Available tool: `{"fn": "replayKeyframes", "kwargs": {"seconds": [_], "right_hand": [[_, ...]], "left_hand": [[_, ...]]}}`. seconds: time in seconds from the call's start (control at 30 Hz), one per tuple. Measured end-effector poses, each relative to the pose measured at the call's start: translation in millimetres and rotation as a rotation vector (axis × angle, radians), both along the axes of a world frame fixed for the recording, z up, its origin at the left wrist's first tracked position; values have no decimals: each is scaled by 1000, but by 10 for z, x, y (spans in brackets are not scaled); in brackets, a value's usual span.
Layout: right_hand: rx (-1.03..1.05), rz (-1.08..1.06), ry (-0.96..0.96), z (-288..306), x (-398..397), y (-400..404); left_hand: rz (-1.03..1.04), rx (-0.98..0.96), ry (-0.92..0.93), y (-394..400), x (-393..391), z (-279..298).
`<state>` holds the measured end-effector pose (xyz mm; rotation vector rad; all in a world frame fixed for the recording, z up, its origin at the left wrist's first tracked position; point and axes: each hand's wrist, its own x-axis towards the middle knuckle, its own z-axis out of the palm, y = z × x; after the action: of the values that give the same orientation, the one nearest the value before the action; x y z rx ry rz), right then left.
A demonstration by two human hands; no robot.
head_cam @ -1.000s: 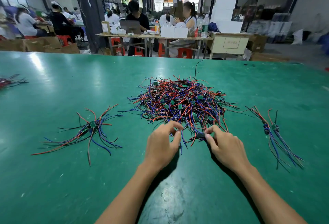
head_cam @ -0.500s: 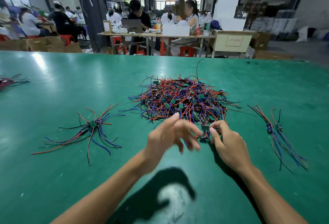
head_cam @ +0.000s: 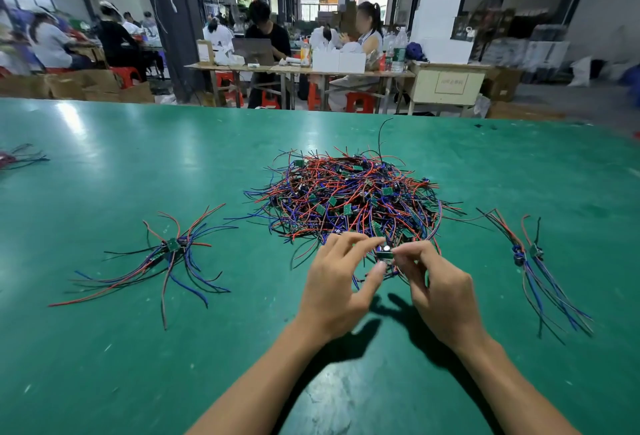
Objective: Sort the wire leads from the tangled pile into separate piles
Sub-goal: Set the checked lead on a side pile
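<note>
From my seat I see both hands meeting at the near edge of the tangled pile (head_cam: 349,197), a low mound of thin red, blue and black insulated wires with small flat green circuit boards scattered through it. The pile sits mid-table on the green mat (head_cam: 138,365), a smooth, slightly glossy surface marked with scuffs and pale worn patches near me.

My right hand (head_cam: 440,292) has its fingers curled, and its fingertips pinch a small green board (head_cam: 384,254) with a tiny dark cylindrical part on it; the board's wires trail back into the mound. My left hand (head_cam: 337,284) comes in from the left with fingers bent, index and thumb closing on the same board from the other side. I cannot tell whether the left fingertips actually grip it or only touch it.

To the left, well apart from the mound, lies the left sorted pile (head_cam: 166,254): boards gathered at the centre, long limp wires fanned out like spokes. To the right lies the right sorted pile (head_cam: 533,261), fewer leads, their wires running in a loose bundle toward me. At the far left edge a few more dark and red wires (head_cam: 17,157) lie, partly out of view.

Beyond the table people sit at a workbench (head_cam: 298,69) with white boxes.
</note>
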<state>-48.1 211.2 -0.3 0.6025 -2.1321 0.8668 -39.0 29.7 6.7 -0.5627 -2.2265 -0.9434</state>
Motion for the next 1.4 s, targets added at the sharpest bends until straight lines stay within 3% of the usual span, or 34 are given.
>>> {"fn": "replayKeyframes", "kwargs": {"seconds": [0.1, 0.17, 0.33, 0.47, 0.57, 0.73, 0.8, 0.87, 0.93, 1.03, 1.1, 1.17, 1.3, 1.4], "right_hand": [[26, 30, 38, 7, 3, -9], [2, 54, -35, 18, 18, -23], [-582, 230, -400, 75, 60, -158], [-702, 254, -431, 69, 47, -172], [-574, 140, -404, 18, 22, -155], [3, -59, -305, -34, -45, -53], [211, -70, -349, -43, -54, -73], [377, -111, -394, -58, -59, -113], [393, -134, -383, -44, -54, -134], [349, -131, -315, -9, -33, -132], [277, -73, -264, 2, -29, -120], [112, 9, -223, 51, -3, -122], [-427, 174, -259, 214, 54, -138], [-902, 347, -401, 357, 80, -99]], "left_hand": [[-26, 36, 0, -5, -14, 5], [-45, 91, 27, -32, -20, -8], [18, 55, 234, -84, -42, -30], [75, 28, 327, -129, -69, 15], [188, 65, 358, -281, -108, 136], [629, 258, 323, -1055, -177, 239], [897, 325, 187, -1397, -141, 150], [1109, 404, -87, -1596, -111, 49], [1184, 430, -317, -1628, -107, -19], [1145, 421, -325, -1496, -138, 34], [1026, 318, -149, -1329, -159, 118], [776, 204, 13, -1082, -151, 199], [132, 68, 10, -472, -25, 244], [-101, -30, -118, -195, 56, 168]]}}
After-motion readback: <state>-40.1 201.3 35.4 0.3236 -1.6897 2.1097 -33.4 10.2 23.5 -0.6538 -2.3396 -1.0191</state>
